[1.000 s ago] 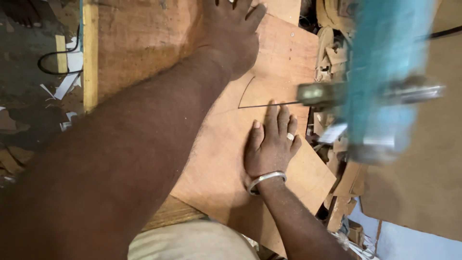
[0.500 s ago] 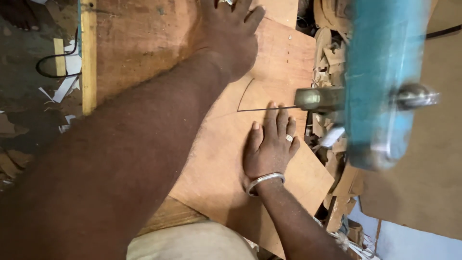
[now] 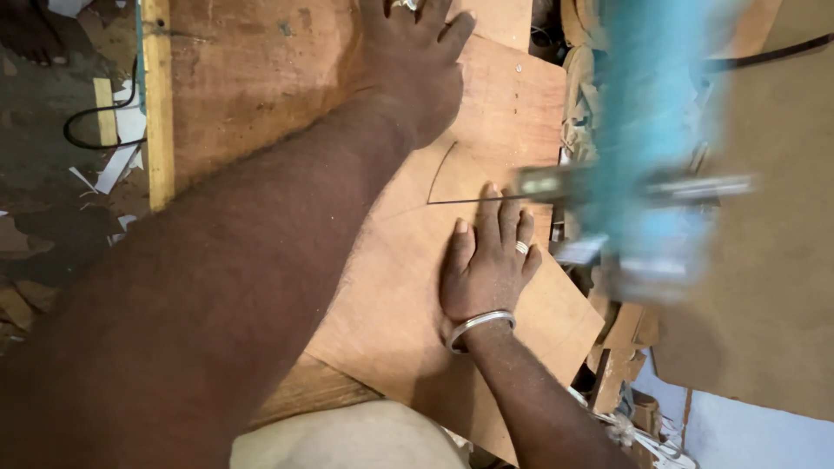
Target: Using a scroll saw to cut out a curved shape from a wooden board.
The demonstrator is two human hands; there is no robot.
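Shifted since the earlier frames: blurred turquoise saw frame, now leftward and lower, over the fingertips of the right hand; both hands unmoved on the sheet.

Nearest, at bottom: pale cloth at the lower edge. Just beyond, right hand, palm down and flat on the plywood sheet, fingers straight and only slightly spread, holding nothing; a ring on one finger, a silver bangle at the wrist. At the tip of the longest finger: a straight pencilled line running leftward across the sheet, met at its left end by a curved line rising away from the fingers. Right of those fingertips: grey metal part of the saw, blurred, close above the sheet edge.

Farther off, up the frame: left hand, palm down on the same sheet beyond the curved line, fingers spread, tips cut off by the top edge; a ring near the knuckles. Left of that hand: worn wooden tabletop with a yellow edge strip. Right of both hands: offcuts of wood, heaped.
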